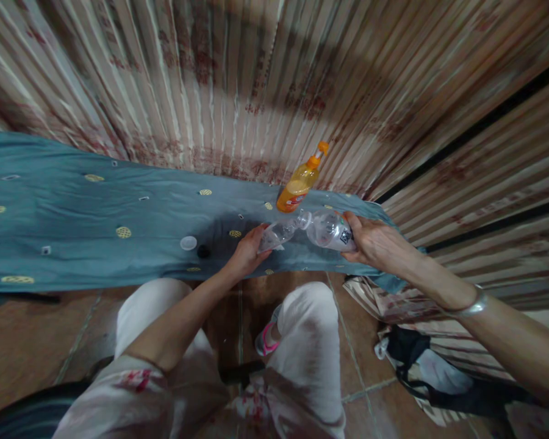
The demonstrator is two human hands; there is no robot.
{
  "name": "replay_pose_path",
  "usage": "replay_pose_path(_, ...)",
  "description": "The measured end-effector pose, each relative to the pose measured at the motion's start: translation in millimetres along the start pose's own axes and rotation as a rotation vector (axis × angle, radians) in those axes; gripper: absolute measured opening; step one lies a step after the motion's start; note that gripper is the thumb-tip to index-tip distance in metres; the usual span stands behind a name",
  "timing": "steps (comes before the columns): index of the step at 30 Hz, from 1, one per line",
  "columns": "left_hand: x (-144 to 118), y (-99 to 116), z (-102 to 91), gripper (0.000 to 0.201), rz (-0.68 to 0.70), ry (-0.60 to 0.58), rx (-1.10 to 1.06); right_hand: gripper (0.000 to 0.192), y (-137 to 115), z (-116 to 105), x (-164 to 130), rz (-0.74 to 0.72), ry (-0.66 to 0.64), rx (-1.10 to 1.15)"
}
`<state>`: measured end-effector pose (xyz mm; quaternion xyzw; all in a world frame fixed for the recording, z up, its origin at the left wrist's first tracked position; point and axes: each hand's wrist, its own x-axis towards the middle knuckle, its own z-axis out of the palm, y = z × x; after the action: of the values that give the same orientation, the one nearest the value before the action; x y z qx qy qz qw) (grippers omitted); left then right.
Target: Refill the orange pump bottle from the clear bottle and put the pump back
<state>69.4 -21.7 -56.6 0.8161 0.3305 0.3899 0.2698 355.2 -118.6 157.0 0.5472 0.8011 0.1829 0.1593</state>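
Observation:
My left hand (251,251) is closed round a small clear plastic bottle (280,234), tilted with its neck up to the right. In my right hand (374,241) lies a larger clear plastic bottle (326,230) with a dark-printed label, its mouth pointing left. The two necks meet or nearly meet; whether they touch I cannot tell. Just behind them stands an orange pump bottle (297,188) of yellow-orange liquid. A white round cap (188,243) and a black cap (204,251) lie left of my left hand.
A blue-green cloth with yellow patterns covers the narrow table (82,213). Striped, flowered curtains (210,91) hang behind it and on the right. Below are my knees and a tiled floor (357,366). A black and white bundle (439,366) lies on the floor at right.

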Motion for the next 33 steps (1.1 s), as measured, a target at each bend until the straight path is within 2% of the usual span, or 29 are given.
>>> replay_pose_path(23,-0.8,-1.7,1.1,0.068,0.006,0.012,-0.023,0.07,-1.6,-7.6,0.8,0.002,-0.015,-0.043)
replay_pose_path(33,-0.1,1.3,-0.8,0.067,0.004,0.002,-0.009,0.069,0.1,-4.1,0.1,-0.008,-0.004,-0.04)
